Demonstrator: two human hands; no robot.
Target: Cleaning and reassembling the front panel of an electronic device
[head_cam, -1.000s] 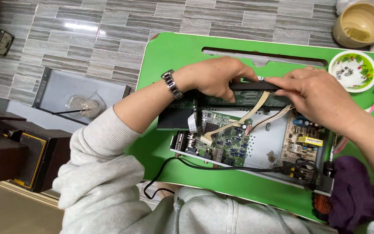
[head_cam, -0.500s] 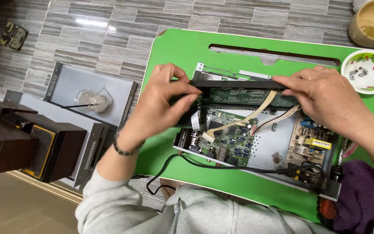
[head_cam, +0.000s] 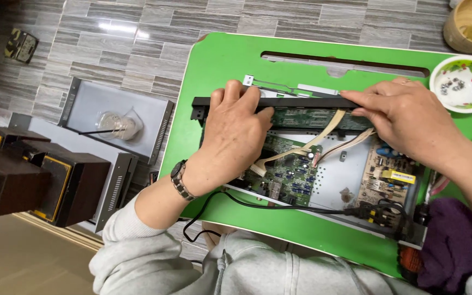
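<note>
View from above of an opened electronics box (head_cam: 323, 180) lying on a green tabletop (head_cam: 225, 65), its lid already off so that the green circuit board (head_cam: 288, 172), a tan power board (head_cam: 386, 175) and pale ribbon cables (head_cam: 315, 143) are exposed. Both hands are on the long black front panel (head_cam: 279, 102), which runs along the box's far edge: the left hand (head_cam: 230, 136) has its grip closed over the panel's left part, fingers curled across the top, and the right hand (head_cam: 405, 123) pinches the right part between fingertips and thumb. The panel appears to sit against the chassis, and whether it is latched cannot be told; the cables look plugged in. A small flowered dish (head_cam: 462, 82) holding loose screws suggests fasteners are already removed. Free room lies on the tabletop beyond the panel, up to a long slot (head_cam: 345, 57); the near edge is crowded by a black cord (head_cam: 279, 205) and a purple cloth (head_cam: 452, 246).
</note>
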